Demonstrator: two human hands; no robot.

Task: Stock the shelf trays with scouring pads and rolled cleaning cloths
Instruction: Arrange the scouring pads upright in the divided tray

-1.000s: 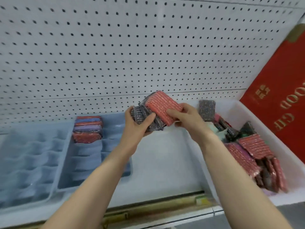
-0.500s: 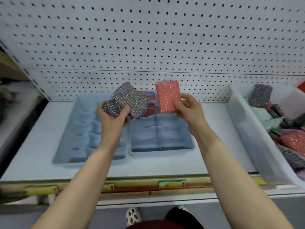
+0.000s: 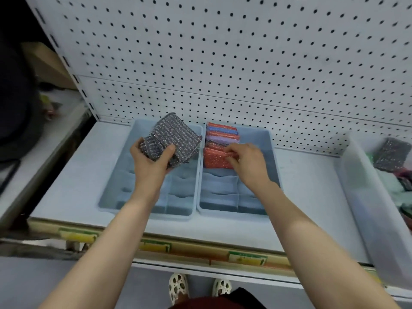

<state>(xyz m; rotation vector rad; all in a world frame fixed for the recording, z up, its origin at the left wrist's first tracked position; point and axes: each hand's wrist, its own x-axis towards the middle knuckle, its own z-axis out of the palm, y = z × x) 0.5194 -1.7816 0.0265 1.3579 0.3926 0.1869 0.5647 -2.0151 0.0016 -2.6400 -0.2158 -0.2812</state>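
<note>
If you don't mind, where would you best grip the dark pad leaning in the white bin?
Probably by its upper edge, from above: the dark pad stands tilted against the white bin wall, top edge exposed, lower part among other items.

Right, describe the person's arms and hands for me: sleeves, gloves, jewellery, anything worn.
Both forearms are bare right to the bottom edge of the picture, so no sleeves or cuffs show. The left hand and right hand wear no gloves. No watch, bracelet or ring is visible on either wrist or on the fingers that show, though the picture is slightly blurred.
</note>
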